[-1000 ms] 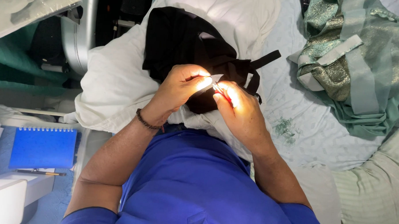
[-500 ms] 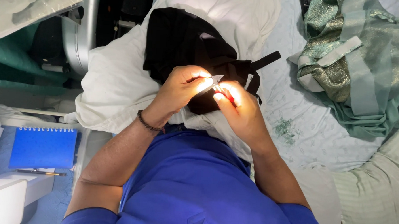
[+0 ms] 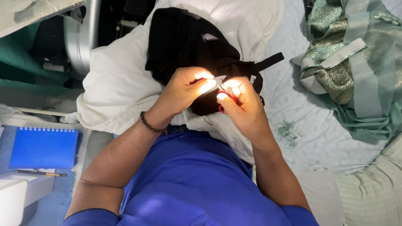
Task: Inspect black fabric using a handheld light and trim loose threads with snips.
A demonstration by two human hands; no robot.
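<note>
Blue notebook (image 3: pixel 44 147) (spiral-bound) far left

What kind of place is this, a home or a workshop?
Probably a home sewing corner. A black garment lies on white cloth; the right hand holds small red-handled snips beside the left hand. A green glittery garment lies on a bedspread.

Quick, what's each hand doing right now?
Left hand: closed, pinching the black cloth.
Right hand: closed around small red-handled scissors.
</note>
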